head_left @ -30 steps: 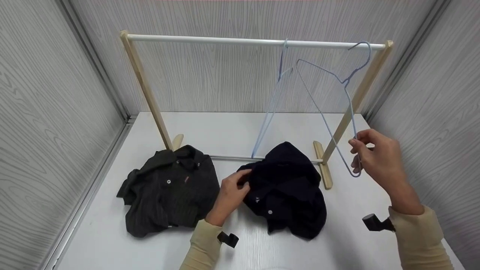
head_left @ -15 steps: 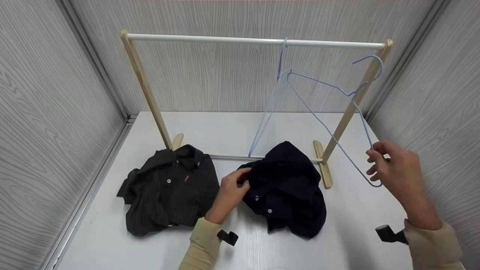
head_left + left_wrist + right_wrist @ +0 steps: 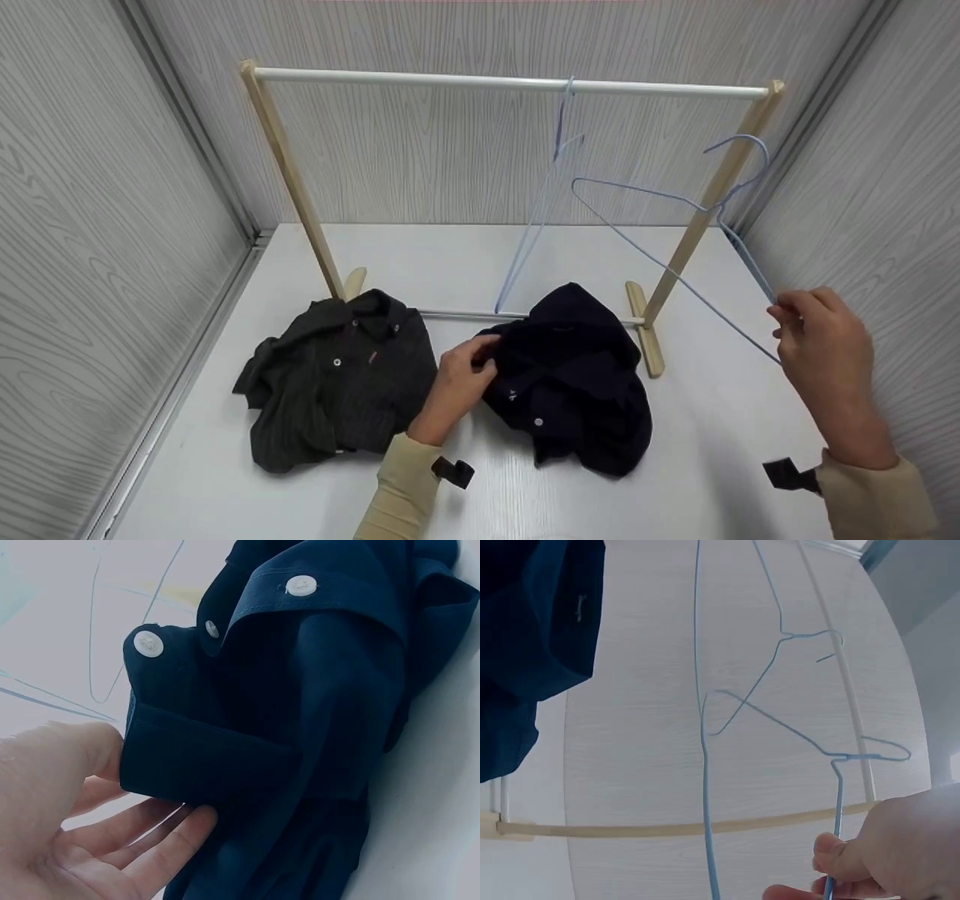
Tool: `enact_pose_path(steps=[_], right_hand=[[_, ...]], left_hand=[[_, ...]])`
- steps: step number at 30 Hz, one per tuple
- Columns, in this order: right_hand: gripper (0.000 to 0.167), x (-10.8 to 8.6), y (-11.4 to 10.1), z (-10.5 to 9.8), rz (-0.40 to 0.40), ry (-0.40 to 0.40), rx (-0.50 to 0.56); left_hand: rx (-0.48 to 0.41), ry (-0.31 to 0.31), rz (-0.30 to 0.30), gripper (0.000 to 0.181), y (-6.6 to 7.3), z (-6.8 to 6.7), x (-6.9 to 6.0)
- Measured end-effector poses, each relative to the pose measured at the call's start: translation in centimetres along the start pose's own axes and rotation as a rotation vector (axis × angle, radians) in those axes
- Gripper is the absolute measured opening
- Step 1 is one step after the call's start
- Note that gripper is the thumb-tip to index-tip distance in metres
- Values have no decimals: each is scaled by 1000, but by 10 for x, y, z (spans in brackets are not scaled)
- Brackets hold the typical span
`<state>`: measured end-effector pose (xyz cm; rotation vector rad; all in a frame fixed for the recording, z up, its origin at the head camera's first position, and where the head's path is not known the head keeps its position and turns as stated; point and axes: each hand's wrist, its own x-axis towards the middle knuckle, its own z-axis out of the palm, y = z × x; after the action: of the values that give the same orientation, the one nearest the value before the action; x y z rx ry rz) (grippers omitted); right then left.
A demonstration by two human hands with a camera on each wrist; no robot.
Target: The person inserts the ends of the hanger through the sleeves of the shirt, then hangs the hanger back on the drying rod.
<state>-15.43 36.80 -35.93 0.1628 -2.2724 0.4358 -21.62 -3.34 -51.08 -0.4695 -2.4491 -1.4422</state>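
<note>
My right hand point(image 3: 829, 360) pinches one side of a blue wire coat hanger point(image 3: 724, 202) near a lower corner, at the right of the rack. The hanger's hook is clear of the rail; in the right wrist view its side wire point(image 3: 838, 802) runs between thumb and fingers. My left hand point(image 3: 456, 379) holds the left edge of a crumpled navy shirt point(image 3: 577, 382) lying on the table. In the left wrist view the shirt's buttoned collar point(image 3: 225, 754) sits between the thumb, whose tip is hidden, and the fingers below.
A clothes rack with a white rail point(image 3: 420, 78) and wooden posts point(image 3: 296, 180) stands behind the shirts. Another light-blue hanger point(image 3: 559, 139) hangs from the rail. A crumpled dark grey-green shirt point(image 3: 345, 405) lies to the left. Grey wood-grain walls point(image 3: 97, 225) enclose the table.
The right hand has moved right and slightly down with the hanger, whose hook has come down and away from the rail. Left hand and both shirts stay nearly where they were.
</note>
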Motion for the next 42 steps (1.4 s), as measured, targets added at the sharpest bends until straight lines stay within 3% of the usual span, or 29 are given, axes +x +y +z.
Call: enact_pose_path(steps=[7, 14, 23, 30, 36, 42], right_hand=[[9, -4, 9, 1, -7, 75, -68], [12, -6, 20, -3, -19, 117, -91], [20, -14, 27, -1, -68, 75, -65], [18, -20, 28, 12, -158, 58, -41], [26, -26, 24, 23, -193, 50, 5], [29, -33, 20, 33, -223, 13, 11]], left_hand=[[-21, -20, -32, 37, -2, 0, 0], [-25, -12, -11, 35, -1, -1, 1], [-25, -17, -30, 32, 3, -1, 5], [-118, -27, -82, 32, 11, -1, 10], [-166, -36, -85, 31, 16, -1, 14], [-208, -83, -105, 33, 23, 0, 14]])
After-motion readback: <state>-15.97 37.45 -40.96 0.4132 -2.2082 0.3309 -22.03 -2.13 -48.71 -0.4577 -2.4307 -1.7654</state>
